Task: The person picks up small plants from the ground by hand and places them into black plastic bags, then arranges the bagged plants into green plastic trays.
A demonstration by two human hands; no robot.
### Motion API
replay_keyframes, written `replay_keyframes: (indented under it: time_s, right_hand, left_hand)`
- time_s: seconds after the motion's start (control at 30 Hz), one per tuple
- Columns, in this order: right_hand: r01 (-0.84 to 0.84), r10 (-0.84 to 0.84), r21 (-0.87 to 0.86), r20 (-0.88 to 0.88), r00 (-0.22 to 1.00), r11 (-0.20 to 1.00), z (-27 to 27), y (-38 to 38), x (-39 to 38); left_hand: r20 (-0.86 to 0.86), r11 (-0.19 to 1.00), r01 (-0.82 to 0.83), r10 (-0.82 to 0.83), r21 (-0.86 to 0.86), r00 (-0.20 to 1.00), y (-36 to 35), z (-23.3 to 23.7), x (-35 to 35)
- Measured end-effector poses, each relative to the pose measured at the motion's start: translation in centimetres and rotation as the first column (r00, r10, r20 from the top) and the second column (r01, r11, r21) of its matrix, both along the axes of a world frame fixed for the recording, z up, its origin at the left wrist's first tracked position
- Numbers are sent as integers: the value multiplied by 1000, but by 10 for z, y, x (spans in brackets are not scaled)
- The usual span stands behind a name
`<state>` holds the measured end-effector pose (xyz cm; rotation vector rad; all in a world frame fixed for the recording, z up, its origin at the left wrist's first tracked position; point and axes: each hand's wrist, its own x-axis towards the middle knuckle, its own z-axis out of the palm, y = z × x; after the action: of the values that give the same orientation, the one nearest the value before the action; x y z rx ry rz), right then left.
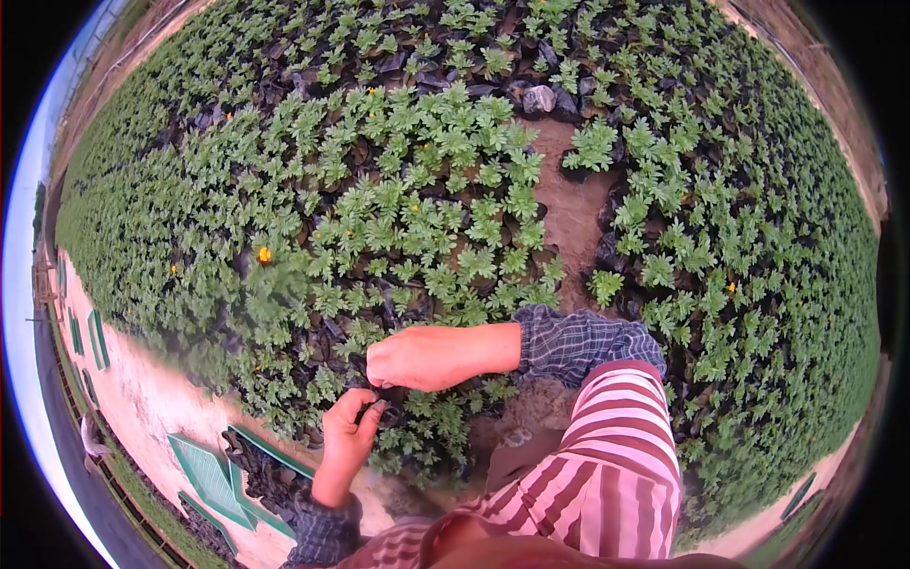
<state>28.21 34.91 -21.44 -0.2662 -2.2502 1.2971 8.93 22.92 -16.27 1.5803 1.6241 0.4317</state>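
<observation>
Just below frame centre I see the left hand (346, 438) pinching the rim of a black seedling bag (391, 408). The right hand (438, 357) is curled into a fist just above, touching the same bag. Green seedlings (427, 180) crowd around, and a bare soil path (569, 223) runs toward the top.

Soft, even daylight, no hard shadows; strong fisheye curvature, black vignette corners, slight blur toward rim.
</observation>
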Motion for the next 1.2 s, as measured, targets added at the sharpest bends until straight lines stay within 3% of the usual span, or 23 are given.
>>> replay_keyframes:
  time_s: [0.03, 0.07, 0.1, 0.13, 0.17, 0.2, 0.23, 0.3, 0.37, 0.4, 0.47, 0.53, 0.57, 0.67, 0.73, 0.8, 0.9, 0.97, 1.07, 1.13, 1.2]
  right_hand:
    - [26, -28, -88, -17, 999, 996, 1, 15, 9]
    - [259, -258, 8, -63, 964, 966, -1, 46, 24]
    - [520, -508, 140, -110, 854, 843, -11, 86, 44]
    - [751, -736, 189, -157, 659, 632, -24, 127, 71]
    - [887, -902, 208, -47, 430, 412, -42, 164, 102]
    - [880, -966, 424, -47, 255, 211, -66, 200, 137]
    - [859, -992, 496, 62, 112, 128, -75, 218, 164]
    - [797, -961, 580, 276, 2, 168, -105, 244, 204]
    - [741, -910, 593, 411, 59, 316, -120, 250, 210]
    - [694, -869, 603, 489, 70, 394, -123, 251, 205]
    - [629, -838, 657, 546, -16, 416, -128, 255, 187]
    - [541, -931, 804, 351, -95, 248, -145, 260, 177]
    - [500, -957, 840, 282, -66, 213, -150, 263, 175]
    - [344, -943, 900, 318, -94, 269, -162, 268, 176]
    - [339, -943, 898, 325, -79, 281, -168, 275, 181]
    - [207, -914, 915, 379, -145, 347, -158, 278, 174]
    - [62, -940, 960, 281, -191, 275, -202, 298, 189]
    - [6, -935, 968, 245, -257, 252, -216, 300, 192]
    - [117, -852, 931, 364, -376, 347, -191, 291, 167]
    - [112, -863, 942, 334, -380, 315, -201, 298, 174]
    - [100, -871, 951, 309, -381, 294, -216, 305, 185]
  left_hand:
    - [-12, 1000, -6, 6, 19, 1000, -5, -1, -4]
    - [-24, 999, -15, 16, 35, 1000, -13, -2, -8]
    - [-32, 999, -28, 29, 33, 999, -23, -1, -14]
    - [-35, 999, -51, 51, 7, 998, -33, 1, -22]
    - [-37, 997, -72, 71, -13, 997, -43, 3, -30]
    - [-41, 997, -77, 76, -4, 996, -56, 5, -38]
    - [-95, 993, -116, 113, -24, 989, -71, 6, -48]
    - [-158, 985, -168, 161, -34, 974, -99, 12, -62]
    - [-163, 857, -447, 418, -256, 894, -126, 22, -75]
    - [-176, 854, -458, 425, -246, 888, -141, 24, -84]
    - [-95, 749, -604, 604, -274, 792, -172, 24, -102]
    - [-125, 721, -646, 638, -251, 760, -198, 29, -115]
    - [-135, 665, -695, 689, -273, 712, -212, 30, -122]
    - [-206, 563, -775, 753, -288, 624, -234, 40, -119]
    - [-297, 611, -752, 691, -246, 659, -249, 39, -120]
    - [-267, 549, -786, 742, -284, 615, -244, 43, -105]
    - [-296, 533, -776, 723, -337, 625, -245, 39, -91]
    - [-296, 602, -728, 667, -328, 684, -252, 31, -85]
    - [-205, 622, -702, 680, -348, 704, -253, 29, -71]
    - [-181, 515, -740, 755, -433, 631, -260, 27, -65]
    - [-169, 515, -749, 766, -417, 621, -261, 26, -58]
